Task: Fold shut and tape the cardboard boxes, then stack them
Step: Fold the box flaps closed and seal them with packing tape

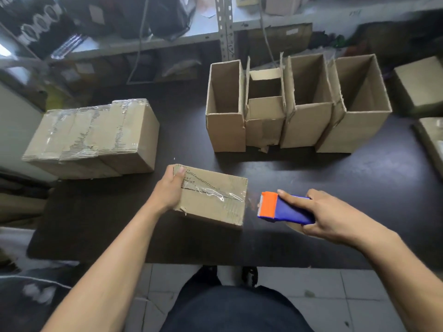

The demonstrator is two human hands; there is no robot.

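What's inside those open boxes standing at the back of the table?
The open boxes look empty as far as their bare cardboard walls show. One has a flap folded down across its mouth, and the bottoms of all of them are hidden by the near walls, so small contents cannot be ruled out.

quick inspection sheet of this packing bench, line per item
surface: dark table, boxes on it
job's things: taped box nearest the person, clear tape over its seam; row of four open boxes at the back; group of taped boxes at left
clutter: more cardboard at the right edge
grippers: left hand grips the taped box's corner; right hand holds the blue and orange tape dispenser
cables: one cable hangs behind the open boxes
surroundings: metal shelving with blurred goods; tiled floor
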